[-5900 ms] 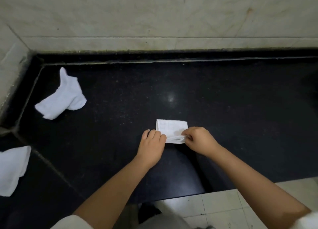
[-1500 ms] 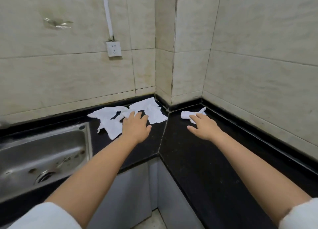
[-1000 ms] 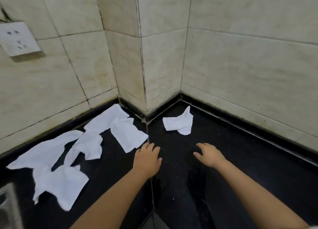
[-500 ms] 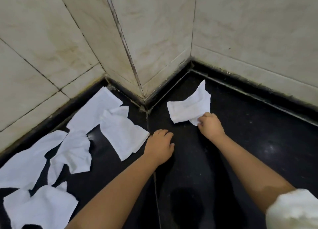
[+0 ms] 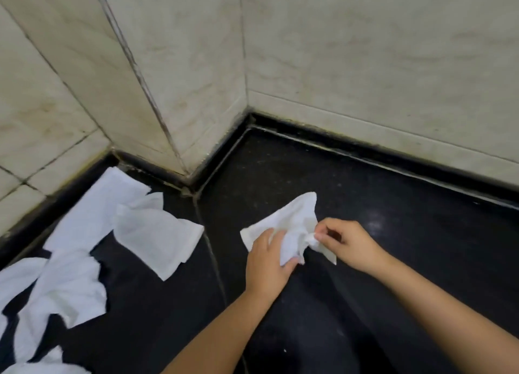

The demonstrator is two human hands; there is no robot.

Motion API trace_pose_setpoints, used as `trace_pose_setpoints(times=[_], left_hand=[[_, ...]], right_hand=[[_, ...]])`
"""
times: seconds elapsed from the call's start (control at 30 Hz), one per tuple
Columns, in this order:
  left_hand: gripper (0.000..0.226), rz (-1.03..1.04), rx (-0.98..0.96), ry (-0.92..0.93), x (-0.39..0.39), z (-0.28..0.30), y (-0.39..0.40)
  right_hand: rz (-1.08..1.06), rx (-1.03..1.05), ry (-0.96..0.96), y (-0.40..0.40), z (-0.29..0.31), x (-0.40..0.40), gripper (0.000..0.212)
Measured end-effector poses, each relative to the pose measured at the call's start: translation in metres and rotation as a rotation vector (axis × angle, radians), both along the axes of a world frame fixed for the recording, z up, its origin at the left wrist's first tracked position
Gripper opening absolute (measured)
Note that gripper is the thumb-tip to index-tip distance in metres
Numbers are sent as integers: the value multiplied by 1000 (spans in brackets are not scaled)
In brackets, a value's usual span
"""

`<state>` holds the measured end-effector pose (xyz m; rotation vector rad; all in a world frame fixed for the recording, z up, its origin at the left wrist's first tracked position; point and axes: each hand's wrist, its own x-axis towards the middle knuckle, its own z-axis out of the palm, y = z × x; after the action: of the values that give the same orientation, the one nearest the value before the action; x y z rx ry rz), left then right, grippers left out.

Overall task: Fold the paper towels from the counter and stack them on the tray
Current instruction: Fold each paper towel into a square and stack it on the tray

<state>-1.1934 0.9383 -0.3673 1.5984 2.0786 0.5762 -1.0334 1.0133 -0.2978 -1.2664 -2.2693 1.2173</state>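
Head view, frame centre: my left hand (image 5: 266, 264) and right hand (image 5: 346, 243) both pinch a crumpled paper towel (image 5: 292, 224); I should spread it flat on the counter (image 5: 393, 233) before creasing.

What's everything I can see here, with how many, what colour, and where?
Towel in hand: one, white, crumpled, on the counter right of the seam.
Loose towels: several, white, overlapping, left of the seam; exact count unclear.
Counter: one, black, speckled, L-shaped around the corner.
Wall: cream tiles, behind the counter.
Tray: not in view.
Left hand: one, grips the towel's left side.
Right hand: one, pinches the towel's right edge.
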Motion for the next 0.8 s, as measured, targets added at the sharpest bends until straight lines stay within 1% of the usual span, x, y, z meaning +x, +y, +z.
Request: trace_pose_setpoints(times=[0.03,0.07,0.1,0.17,0.23,0.27,0.33,0.37,0.4,0.47,0.5,0.53,0.57,0.6,0.63,0.73,0.77,0.8], left_hand=[[28,-39,57,7,11,1,-7],[20,-70,106,2,20,4,-13],[26,-85,130,-18,25,3,-18],[31,-159,103,-112,30,11,-24],[34,-296,76,-202,31,24,-23],[33,-337,71,-258,30,34,-18],[25,-361,-17,-342,37,56,-11],[22,-395,-74,-326,43,66,-8],[18,-431,-132,-258,49,68,-6],[10,-495,-265,15,61,61,-12],[21,-484,-263,182,65,54,-20],[31,-456,-196,345,70,44,-32],[37,-439,-108,440,76,35,-46],[38,-442,-37,463,80,28,-59],[36,-493,-8,446,86,21,-74],[38,-785,45,312,96,0,-118],[40,-858,49,319,96,-6,-129],[43,-919,49,387,93,-15,-137]], right_hand=[[-33,-12,-5,-14,4,12,20],[-67,-5,-6,-25,9,24,22],[-103,13,-17,-32,13,35,23],[-186,80,-64,-45,23,59,26],[-263,148,-106,-54,35,83,24],[-294,180,-120,-57,41,92,20],[-350,230,-130,-71,56,111,13],[-369,243,-120,-81,60,118,12],[-371,254,-114,-93,64,122,12],[-324,253,-157,-120,55,126,16],[-285,231,-185,-135,44,128,15],[-261,197,-215,-151,29,130,12],[-263,160,-238,-168,12,132,11],[-282,125,-246,-183,-5,133,12],[-316,92,-239,-199,-21,134,14],[-356,40,-213,-238,-54,138,25],[-342,32,-215,-247,-61,140,32],[-327,33,-226,-256,-66,144,39]])
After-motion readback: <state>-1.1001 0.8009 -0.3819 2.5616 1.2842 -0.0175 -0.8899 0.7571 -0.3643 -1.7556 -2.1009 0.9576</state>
